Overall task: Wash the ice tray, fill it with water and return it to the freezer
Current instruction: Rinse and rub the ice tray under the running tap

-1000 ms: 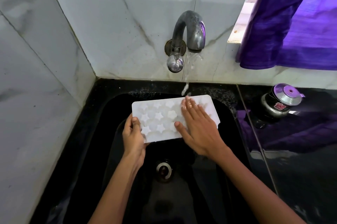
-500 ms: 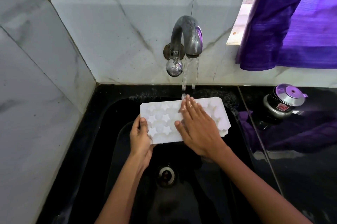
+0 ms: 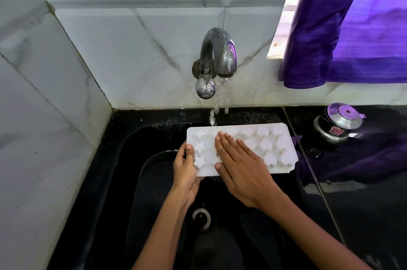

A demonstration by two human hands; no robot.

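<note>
Gripping the ice tray (image 3: 267, 148), left hand (image 3: 184, 169); right hand (image 3: 240, 164) flat atop.

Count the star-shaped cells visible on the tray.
3 clearly show on the white plastic ice tray, all at its left end: top-left, middle, and lower beside the left hand's thumb. The flat right hand may cover more.

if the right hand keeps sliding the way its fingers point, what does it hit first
Probably the falling water at the far edge of the ice tray, then the tiled wall. The right hand lies flat; depth is uncertain.
</note>
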